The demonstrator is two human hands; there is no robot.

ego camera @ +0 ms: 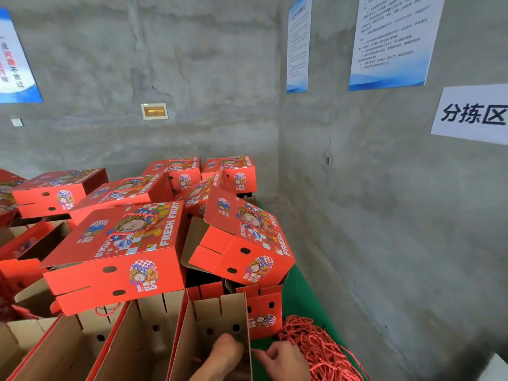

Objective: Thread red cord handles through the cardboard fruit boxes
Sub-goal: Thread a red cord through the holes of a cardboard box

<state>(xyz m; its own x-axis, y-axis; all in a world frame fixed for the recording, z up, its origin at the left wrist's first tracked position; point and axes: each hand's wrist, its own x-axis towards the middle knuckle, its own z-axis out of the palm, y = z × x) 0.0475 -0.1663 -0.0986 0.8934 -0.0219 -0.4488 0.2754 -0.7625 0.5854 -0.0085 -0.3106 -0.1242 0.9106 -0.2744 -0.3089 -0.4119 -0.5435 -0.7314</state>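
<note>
Mostly red printed boxes (115, 251), brown inside; red cord pile (316, 345) beside.

Bare grey concrete corner hung with printed notices.

Rough, stained grey concrete walls (192, 64) meeting at a vertical corner; blue-edged white posters with small text (393, 42) and a white paper sign in bold black characters (474, 114) on the right wall, a small cream-framed amber panel (154, 111) on the left, green surface (299, 298) below.

Packing room, concrete walls (192, 64), stacked fruit boxes (115, 243)
</note>
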